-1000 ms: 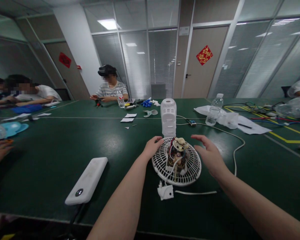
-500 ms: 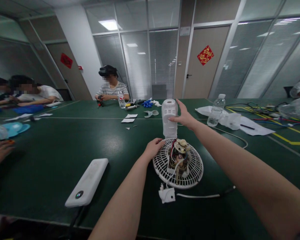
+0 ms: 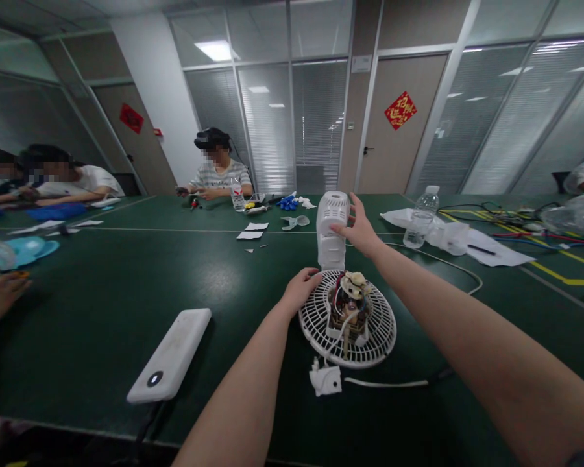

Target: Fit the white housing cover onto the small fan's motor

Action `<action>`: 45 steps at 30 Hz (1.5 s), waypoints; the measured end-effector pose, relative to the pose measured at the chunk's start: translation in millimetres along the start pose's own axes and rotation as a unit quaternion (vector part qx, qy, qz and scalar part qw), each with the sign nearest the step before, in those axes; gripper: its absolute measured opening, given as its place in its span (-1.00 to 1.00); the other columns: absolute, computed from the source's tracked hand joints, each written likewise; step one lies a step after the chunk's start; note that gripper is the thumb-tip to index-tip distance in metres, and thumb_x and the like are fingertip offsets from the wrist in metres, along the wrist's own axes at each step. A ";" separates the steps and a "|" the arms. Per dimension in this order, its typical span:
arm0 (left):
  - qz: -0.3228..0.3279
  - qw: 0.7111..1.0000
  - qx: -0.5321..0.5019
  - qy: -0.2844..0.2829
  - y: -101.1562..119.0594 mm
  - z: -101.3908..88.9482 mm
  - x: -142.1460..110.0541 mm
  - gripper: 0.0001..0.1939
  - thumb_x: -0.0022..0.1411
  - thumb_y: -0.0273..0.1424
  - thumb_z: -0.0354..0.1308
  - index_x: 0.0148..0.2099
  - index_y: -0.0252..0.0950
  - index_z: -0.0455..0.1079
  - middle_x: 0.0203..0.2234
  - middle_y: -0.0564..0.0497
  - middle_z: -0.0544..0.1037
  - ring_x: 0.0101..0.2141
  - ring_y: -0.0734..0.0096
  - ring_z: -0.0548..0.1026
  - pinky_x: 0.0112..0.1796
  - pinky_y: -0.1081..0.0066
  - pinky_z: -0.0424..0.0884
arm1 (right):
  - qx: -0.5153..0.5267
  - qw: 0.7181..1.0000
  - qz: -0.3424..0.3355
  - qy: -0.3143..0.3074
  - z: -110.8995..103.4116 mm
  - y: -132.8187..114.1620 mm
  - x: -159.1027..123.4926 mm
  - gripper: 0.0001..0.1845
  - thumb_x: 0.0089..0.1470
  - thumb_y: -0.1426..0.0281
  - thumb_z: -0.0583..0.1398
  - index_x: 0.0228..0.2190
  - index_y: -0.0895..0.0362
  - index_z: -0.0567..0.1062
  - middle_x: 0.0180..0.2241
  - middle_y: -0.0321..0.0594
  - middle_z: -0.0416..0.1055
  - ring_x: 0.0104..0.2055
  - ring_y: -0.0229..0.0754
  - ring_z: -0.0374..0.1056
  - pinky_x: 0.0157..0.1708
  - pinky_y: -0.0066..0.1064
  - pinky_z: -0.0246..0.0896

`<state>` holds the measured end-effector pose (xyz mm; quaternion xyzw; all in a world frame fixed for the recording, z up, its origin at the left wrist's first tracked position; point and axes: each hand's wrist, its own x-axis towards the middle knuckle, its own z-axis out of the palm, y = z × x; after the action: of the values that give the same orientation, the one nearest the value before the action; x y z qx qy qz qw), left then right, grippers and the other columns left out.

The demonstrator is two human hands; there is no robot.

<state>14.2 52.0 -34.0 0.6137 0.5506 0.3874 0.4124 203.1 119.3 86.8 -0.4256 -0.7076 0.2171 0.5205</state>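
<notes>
A white round fan grille [image 3: 311,327] lies on the green table before me, its motor and wiring [image 3: 351,305] exposed on top. My left hand [image 3: 300,288] holds the grille's left rim, fingers over the edge. Behind the grille stands a white plastic fan housing [image 3: 331,227] with vent slots near its top. My right hand [image 3: 360,227] grips that housing from the right, thumb on its near face and fingers behind. A small white plastic piece [image 3: 326,381] with a cord sits at the grille's near edge.
A white power bank [image 3: 172,353] lies to the left. Clear fan blades [image 3: 296,222] and white paper pieces [image 3: 252,231] are farther back. At right stand a water bottle [image 3: 421,217] and cables [image 3: 496,220]. Another person's hand [image 3: 2,295] is at far left.
My right fingers have closed around the top of the housing, which has shifted slightly. My left hand stays on the grille. The person across the table has moved their hands apart.
</notes>
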 end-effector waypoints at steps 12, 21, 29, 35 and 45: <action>0.012 1.000 0.001 0.026 -3.6 3.8 5.9 -0.55 0.20 -0.07 0.11 0.02 -0.23 0.42 -0.18 -0.07 0.58 -0.22 0.27 0.55 -0.19 0.37 0.43 | 0.077 0.992 -0.069 0.075 -52.7 -33.7 -85.9 0.03 0.01 0.10 0.26 0.27 -0.17 -0.27 0.28 -0.12 -0.01 0.17 0.08 0.22 0.08 -0.04 0.27; 0.016 0.997 0.055 0.058 2.3 6.4 -1.9 -0.59 0.21 -0.10 0.10 -0.03 -0.25 0.45 -0.24 -0.05 0.60 -0.26 0.29 0.55 -0.22 0.38 0.43 | 0.132 0.989 -0.024 0.059 -43.9 -29.2 -175.2 0.01 -0.02 0.25 0.33 0.27 -0.18 -0.15 0.28 -0.14 -0.02 0.24 0.10 0.10 0.21 0.06 0.07; 0.074 0.975 0.158 0.135 33.1 0.5 -24.0 -0.71 0.23 -0.24 0.10 -0.04 -0.18 0.45 -0.16 -0.05 0.55 -0.14 0.20 0.48 -0.06 0.24 0.34 | 0.046 0.999 -0.006 -0.008 -27.9 -15.0 -194.1 0.00 0.00 0.25 0.31 0.29 -0.12 -0.15 0.30 -0.09 -0.10 0.25 0.15 0.08 0.20 0.12 0.04; 0.232 0.944 0.141 0.188 54.8 -1.6 -32.2 -0.73 0.30 -0.27 0.01 -0.06 -0.23 0.43 -0.15 -0.05 0.54 -0.20 0.29 0.49 -0.14 0.31 0.41 | 0.006 1.000 -0.001 -0.024 -28.9 -12.5 -198.9 0.05 -0.02 0.23 0.32 0.30 -0.12 -0.19 0.30 -0.07 -0.08 0.24 0.17 0.09 0.20 0.16 0.02; 0.270 0.930 -0.039 -0.246 59.7 -2.0 -40.3 -0.07 0.10 -0.04 0.23 0.37 -0.17 -0.13 0.29 -0.16 0.12 0.26 -0.02 0.12 0.22 -0.01 0.08 | -0.032 0.999 -0.002 -0.019 -32.1 -10.2 -199.0 0.11 -0.05 0.18 0.33 0.31 -0.11 -0.24 0.28 -0.04 -0.04 0.20 0.16 0.15 0.13 0.15 0.12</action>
<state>29.8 8.9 21.6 0.7984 0.2300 0.3426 0.4384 247.9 -55.5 -3.7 -0.4367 -0.7247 0.2009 0.4937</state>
